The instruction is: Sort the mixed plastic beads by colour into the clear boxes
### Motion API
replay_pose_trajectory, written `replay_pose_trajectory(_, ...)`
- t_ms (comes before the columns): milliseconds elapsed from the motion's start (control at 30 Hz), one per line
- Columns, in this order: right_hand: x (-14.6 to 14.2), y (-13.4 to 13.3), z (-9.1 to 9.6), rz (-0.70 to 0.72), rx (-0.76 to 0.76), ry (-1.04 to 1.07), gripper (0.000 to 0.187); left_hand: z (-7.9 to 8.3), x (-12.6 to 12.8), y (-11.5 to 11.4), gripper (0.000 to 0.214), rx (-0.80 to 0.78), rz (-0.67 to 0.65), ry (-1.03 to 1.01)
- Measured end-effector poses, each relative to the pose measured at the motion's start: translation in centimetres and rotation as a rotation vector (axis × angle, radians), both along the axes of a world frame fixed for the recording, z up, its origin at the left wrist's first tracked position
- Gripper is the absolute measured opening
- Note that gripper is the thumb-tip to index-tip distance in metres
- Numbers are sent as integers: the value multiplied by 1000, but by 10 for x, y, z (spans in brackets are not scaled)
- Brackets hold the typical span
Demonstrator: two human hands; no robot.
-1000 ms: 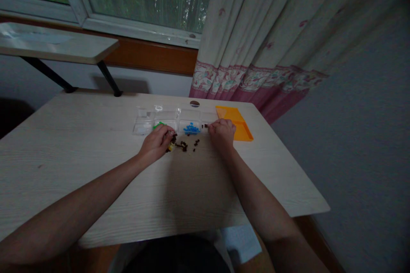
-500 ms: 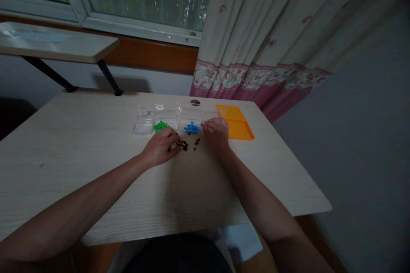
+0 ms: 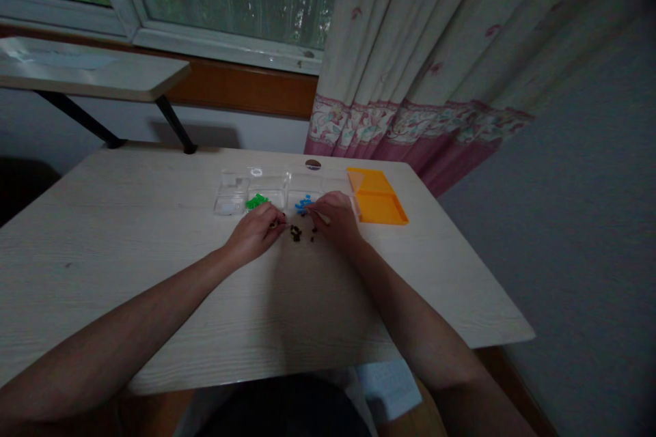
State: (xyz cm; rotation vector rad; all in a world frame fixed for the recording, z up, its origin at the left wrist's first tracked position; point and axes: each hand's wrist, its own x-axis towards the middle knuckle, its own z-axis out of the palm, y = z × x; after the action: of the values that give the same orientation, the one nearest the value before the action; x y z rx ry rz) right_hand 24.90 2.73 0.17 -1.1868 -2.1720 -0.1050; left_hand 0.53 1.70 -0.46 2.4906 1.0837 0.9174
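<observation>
Brown pieces form one main cluster between left hand and right hand, their grasps unclear.

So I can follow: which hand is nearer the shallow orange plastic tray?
Right hand: just left of the orange plastic tray. Left hand: farther left, near the small bright green pieces.

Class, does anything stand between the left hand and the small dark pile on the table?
Nothing visible does: the left hand is just left of the small dark pile, with only tabletop showing between. The clear tray lies behind the pile.
</observation>
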Motion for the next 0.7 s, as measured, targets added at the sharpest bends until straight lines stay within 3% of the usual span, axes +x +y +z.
replay_pose_trajectory(133,-15,-10,1,131,53,-62,23,-5,-1,5,18,-45,26,-98)
replay_pose_trajectory(467,-22,-15,-1,211,83,-58,21,-2,-1,4,12,-81,-80,-150)
replay_pose_trajectory(700,-25,-19,3,193,-15,-87,21,-2,-2,4,20,-92,-79,-142)
